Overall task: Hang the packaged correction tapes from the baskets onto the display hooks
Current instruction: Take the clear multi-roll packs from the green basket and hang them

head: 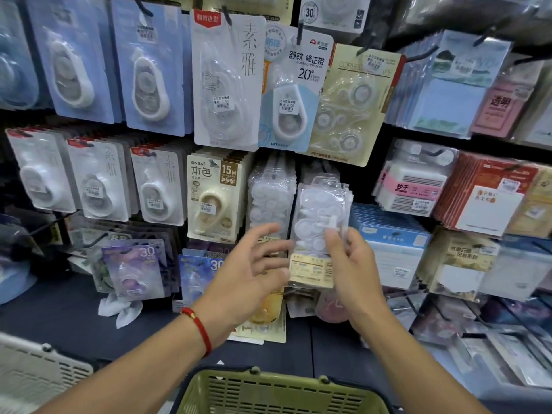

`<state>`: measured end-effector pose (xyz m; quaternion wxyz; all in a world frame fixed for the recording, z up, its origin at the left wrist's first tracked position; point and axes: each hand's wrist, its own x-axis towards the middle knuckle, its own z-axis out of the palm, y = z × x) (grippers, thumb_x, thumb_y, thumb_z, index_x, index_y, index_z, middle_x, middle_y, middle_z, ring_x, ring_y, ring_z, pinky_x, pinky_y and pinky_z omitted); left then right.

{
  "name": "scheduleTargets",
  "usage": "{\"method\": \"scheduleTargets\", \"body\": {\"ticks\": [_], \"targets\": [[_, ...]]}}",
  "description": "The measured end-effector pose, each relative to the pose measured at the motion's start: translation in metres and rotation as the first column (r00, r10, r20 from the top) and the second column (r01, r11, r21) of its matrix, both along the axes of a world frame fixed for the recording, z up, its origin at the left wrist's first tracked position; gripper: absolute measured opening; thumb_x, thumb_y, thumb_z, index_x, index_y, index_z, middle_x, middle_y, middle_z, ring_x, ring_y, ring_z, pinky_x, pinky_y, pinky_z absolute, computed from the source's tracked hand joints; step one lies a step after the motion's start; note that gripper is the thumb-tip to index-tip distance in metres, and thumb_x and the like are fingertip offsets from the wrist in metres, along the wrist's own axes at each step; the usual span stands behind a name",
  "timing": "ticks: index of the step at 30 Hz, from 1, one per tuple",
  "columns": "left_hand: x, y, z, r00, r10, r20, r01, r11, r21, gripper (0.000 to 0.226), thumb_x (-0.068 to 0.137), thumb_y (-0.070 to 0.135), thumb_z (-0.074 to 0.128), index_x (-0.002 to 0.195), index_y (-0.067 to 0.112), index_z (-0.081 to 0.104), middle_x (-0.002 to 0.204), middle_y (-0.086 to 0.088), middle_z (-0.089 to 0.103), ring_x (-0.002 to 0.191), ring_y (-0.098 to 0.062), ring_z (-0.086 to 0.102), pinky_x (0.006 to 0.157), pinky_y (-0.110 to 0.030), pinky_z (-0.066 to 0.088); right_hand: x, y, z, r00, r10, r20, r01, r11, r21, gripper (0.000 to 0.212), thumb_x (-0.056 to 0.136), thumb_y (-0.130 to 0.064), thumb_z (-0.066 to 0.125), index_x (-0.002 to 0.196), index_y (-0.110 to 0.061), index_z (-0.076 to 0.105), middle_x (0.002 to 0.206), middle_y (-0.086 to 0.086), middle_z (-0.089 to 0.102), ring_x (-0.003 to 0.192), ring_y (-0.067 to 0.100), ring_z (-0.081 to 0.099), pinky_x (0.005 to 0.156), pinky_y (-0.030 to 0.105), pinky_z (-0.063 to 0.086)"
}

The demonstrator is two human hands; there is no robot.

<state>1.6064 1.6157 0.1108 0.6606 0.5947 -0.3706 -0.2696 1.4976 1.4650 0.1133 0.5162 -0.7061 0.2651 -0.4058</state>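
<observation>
Clear plastic wraps the pack of correction tapes [319,231] held up in front of the display wall, its tan card label at the bottom end. The right hand [352,264] grips this pack along its right edge, thumb across the front and the fingers behind it. The left hand [251,270] is spread with fingers relaxed, its fingertips just beside the pack's left edge; whether they touch it I cannot tell. A red cord bracelet [198,330] circles the left wrist. Just left of the held pack, a stack of similar clear packs [268,198] hangs on the wall, and beside those a cream carded tape marked 15M [213,198]. Black display hooks [300,32] carry more carded tapes in the row above. A green basket [280,392] sits at the bottom edge below the arms, and a grey basket [38,372] lies at lower left
</observation>
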Motion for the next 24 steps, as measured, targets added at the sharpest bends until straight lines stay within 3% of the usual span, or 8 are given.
{"method": "scheduleTargets", "body": {"ticks": [4,9,13,17,19,21,22,24], "targets": [[-0.005,-0.001,0.0,0.998,-0.066,0.004,0.066,0.998,0.019,0.07,0.091,-0.015,0.068,0.142,0.03,0.052,0.14,0.005,0.067,0.127,-0.014,0.065,0.11,-0.041,0.053,-0.004,-0.005,0.005,0.995,-0.071,0.076,0.061,0.99,0.127,0.033,0.106,-0.041,0.057,0.098,-0.01,0.062,0.083,0.006,0.061,0.072,0.018,0.06,0.061,0.034,0.051],[-0.005,-0.002,0.0,0.998,-0.059,-0.015,0.059,0.998,-0.017,0.069,0.088,-0.018,0.069,0.139,0.025,0.055,0.134,0.001,0.071,0.122,-0.018,0.069,0.107,-0.047,0.055,-0.008,-0.008,0.008,0.995,-0.033,0.091,0.02,0.989,0.143,0.035,0.105,-0.039,0.061,0.09,-0.007,0.062,0.077,0.007,0.064,0.072,0.03,0.066,0.067,0.057,0.058],[-0.003,-0.002,-0.001,0.997,-0.066,-0.029,0.064,0.997,-0.045,0.066,0.087,-0.018,0.07,0.137,0.023,0.057,0.132,0.0,0.072,0.121,-0.021,0.069,0.106,-0.051,0.055,-0.008,-0.009,0.009,0.995,-0.044,0.092,0.034,0.993,0.111,0.035,0.103,-0.039,0.063,0.078,-0.014,0.063,0.066,-0.001,0.061,0.063,0.023,0.064,0.061,0.046,0.054],[-0.001,-0.004,-0.002,0.998,-0.065,0.011,0.066,0.997,-0.046,0.062,0.088,-0.018,0.068,0.134,0.024,0.059,0.13,0.002,0.073,0.118,-0.017,0.071,0.102,-0.042,0.058,-0.007,-0.013,0.01,0.996,-0.036,0.076,0.023,0.987,0.158,0.034,0.103,-0.039,0.063,0.091,-0.008,0.069,0.077,0.006,0.069,0.072,0.028,0.068,0.066,0.051,0.058],[0.0,-0.006,-0.004,0.994,-0.05,0.093,0.05,0.999,-0.003,0.059,0.091,-0.015,0.065,0.133,0.026,0.058,0.13,0.006,0.072,0.119,-0.01,0.069,0.103,-0.034,0.057,-0.008,-0.018,0.006,0.99,-0.117,-0.081,0.119,0.993,0.02,0.03,0.103,-0.048,0.059,0.104,-0.019,0.07,0.088,-0.005,0.072,0.085,0.024,0.07,0.07,0.045,0.059],[0.005,-0.006,-0.009,0.961,-0.011,0.276,-0.012,0.997,0.081,0.058,0.094,-0.008,0.064,0.137,0.03,0.056,0.136,0.013,0.066,0.127,-0.001,0.06,0.109,-0.028,0.051,-0.011,-0.021,-0.003,0.909,-0.313,-0.277,0.217,0.919,-0.328,0.043,0.104,-0.046,0.056,0.139,-0.021,0.056,0.125,-0.003,0.064,0.119,0.022,0.06,0.097,0.045,0.054],[0.009,-0.007,-0.012,0.921,0.012,0.39,-0.067,0.99,0.126,0.059,0.094,-0.003,0.064,0.141,0.031,0.055,0.141,0.015,0.061,0.134,0.001,0.054,0.115,-0.028,0.045,-0.013,-0.022,-0.008,0.879,-0.385,-0.281,0.214,0.845,-0.489,0.051,0.105,-0.039,0.055,0.149,-0.017,0.045,0.141,0.002,0.053,0.132,0.023,0.049,0.109,0.043,0.046],[0.019,-0.009,-0.017,0.795,0.04,0.606,-0.182,0.967,0.175,0.063,0.094,0.005,0.065,0.15,0.029,0.049,0.155,0.014,0.048,0.148,-0.002,0.036,0.126,-0.029,0.029,-0.012,-0.021,-0.016,0.892,-0.375,-0.253,0.116,0.729,-0.674,0.052,0.105,-0.025,0.054,0.154,-0.015,0.04,0.155,0.004,0.04,0.144,0.021,0.036,0.119,0.04,0.036]]}}
